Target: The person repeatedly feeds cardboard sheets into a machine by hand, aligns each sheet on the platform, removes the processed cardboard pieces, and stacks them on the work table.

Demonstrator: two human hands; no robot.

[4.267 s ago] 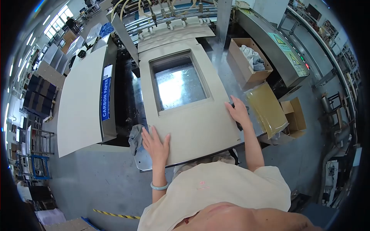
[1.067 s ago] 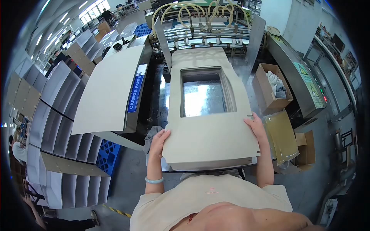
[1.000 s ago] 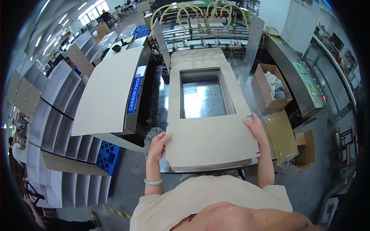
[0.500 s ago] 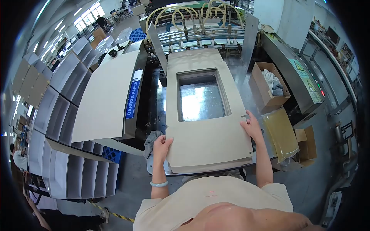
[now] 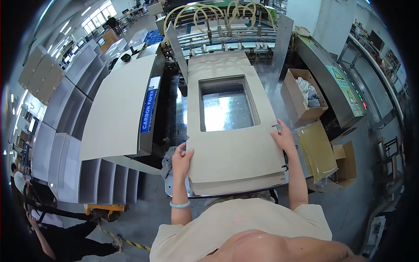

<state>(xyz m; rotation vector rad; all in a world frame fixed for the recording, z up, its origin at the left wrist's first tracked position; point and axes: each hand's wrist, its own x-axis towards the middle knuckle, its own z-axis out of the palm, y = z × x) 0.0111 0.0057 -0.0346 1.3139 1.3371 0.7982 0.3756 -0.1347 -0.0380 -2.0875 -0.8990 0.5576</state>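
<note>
A stack of beige cardboard sheets (image 5: 235, 157) with a rectangular window cut through it lies before me, its far end close to the machine's rollers. My left hand (image 5: 181, 160) grips the left edge of the upper sheets, thumb on top. At the right edge, near a small notch, my right hand (image 5: 283, 137) holds the same sheets, with some fingertips hidden. The upper sheets sit slightly forward of those below, whose near edges show. Through the window a shiny metal surface is visible.
The machine with hoses and rollers (image 5: 227, 46) stands ahead. At left is another large beige sheet (image 5: 115, 109) beside a "CARBON PAPER" label (image 5: 149, 109). Right: a cardboard box of rags (image 5: 301, 109) and a wrapped yellowish pack (image 5: 316, 150). A person (image 5: 65, 240) is at lower left.
The upper sheets have slid forward under both hands, baring more of the sheets below at the near edge. At left, the grey shelving has shifted and a yellow wheeled base now shows.
</note>
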